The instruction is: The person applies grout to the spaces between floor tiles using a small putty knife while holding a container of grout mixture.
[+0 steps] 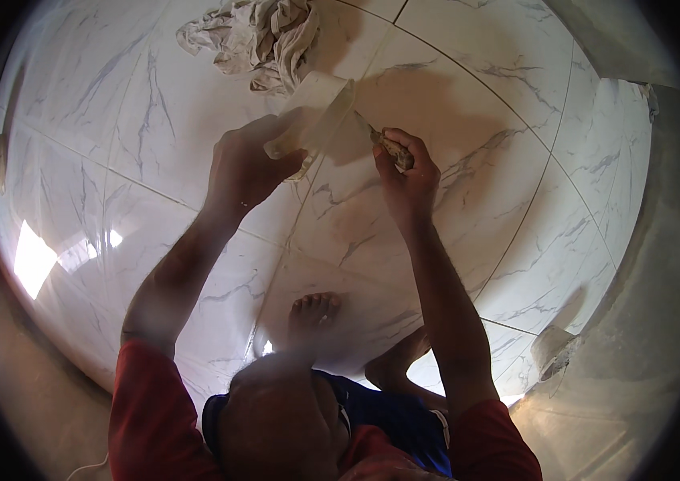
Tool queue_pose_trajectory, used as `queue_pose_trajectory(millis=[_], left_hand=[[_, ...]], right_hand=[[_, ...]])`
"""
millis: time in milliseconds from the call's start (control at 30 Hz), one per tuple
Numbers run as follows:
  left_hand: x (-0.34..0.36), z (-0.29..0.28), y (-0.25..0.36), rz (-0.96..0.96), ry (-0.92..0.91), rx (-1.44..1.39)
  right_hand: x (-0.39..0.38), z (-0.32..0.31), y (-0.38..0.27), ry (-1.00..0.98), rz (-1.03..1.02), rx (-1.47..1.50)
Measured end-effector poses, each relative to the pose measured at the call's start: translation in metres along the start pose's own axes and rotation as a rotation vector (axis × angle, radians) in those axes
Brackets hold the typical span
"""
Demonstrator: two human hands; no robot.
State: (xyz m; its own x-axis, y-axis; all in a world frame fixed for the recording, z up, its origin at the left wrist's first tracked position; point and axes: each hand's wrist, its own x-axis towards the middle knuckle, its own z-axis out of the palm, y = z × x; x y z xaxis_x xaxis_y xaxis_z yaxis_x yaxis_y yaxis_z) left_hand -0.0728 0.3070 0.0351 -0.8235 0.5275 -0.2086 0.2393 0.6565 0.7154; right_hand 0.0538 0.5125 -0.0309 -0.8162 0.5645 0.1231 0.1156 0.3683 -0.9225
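The left hand [252,164] grasps a pale, translucent plastic container [320,116], tilted, above the far half of the white, grey-veined tiled floor [476,96]. The right hand [410,180] is closed around the mottled handle of a thin-bladed tool [398,152], its tip pointing at the container's rim; whether they touch cannot be told. A crumpled greyish cloth [268,36] lies just beyond, toward the floor's far edge.
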Motion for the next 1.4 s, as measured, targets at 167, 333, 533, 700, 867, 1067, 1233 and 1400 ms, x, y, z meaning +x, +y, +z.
queue_pose_trajectory(millis=[167, 333, 533, 700, 867, 1067, 1233, 1400], left_hand=[[0.001, -0.002, -0.004, 0.003, 0.012, 0.009], [0.002, -0.002, 0.001, 0.024, 0.009, 0.008], [0.002, -0.001, 0.004, 0.011, 0.011, 0.007], [0.0, -0.002, 0.008, 0.026, 0.011, 0.055], [0.0, 0.0, 0.01, 0.042, 0.016, 0.082], [0.0, 0.0, 0.012, 0.05, 0.01, 0.085], [0.001, 0.001, 0.014, 0.071, 0.018, 0.116], [-0.001, 0.003, 0.014, 0.073, 0.03, 0.108]], right_hand=[[-0.002, 0.003, 0.006, 0.008, 0.035, 0.004], [-0.005, -0.004, 0.014, 0.031, 0.081, -0.022], [-0.008, -0.007, 0.016, -0.004, 0.167, 0.004], [-0.005, -0.002, 0.016, 0.046, 0.054, 0.004], [0.003, 0.003, 0.01, 0.047, 0.047, 0.009], [0.001, 0.002, 0.015, 0.053, 0.059, -0.016], [-0.003, -0.002, 0.017, 0.059, 0.068, -0.003], [-0.003, -0.002, 0.016, 0.066, 0.074, -0.003]])
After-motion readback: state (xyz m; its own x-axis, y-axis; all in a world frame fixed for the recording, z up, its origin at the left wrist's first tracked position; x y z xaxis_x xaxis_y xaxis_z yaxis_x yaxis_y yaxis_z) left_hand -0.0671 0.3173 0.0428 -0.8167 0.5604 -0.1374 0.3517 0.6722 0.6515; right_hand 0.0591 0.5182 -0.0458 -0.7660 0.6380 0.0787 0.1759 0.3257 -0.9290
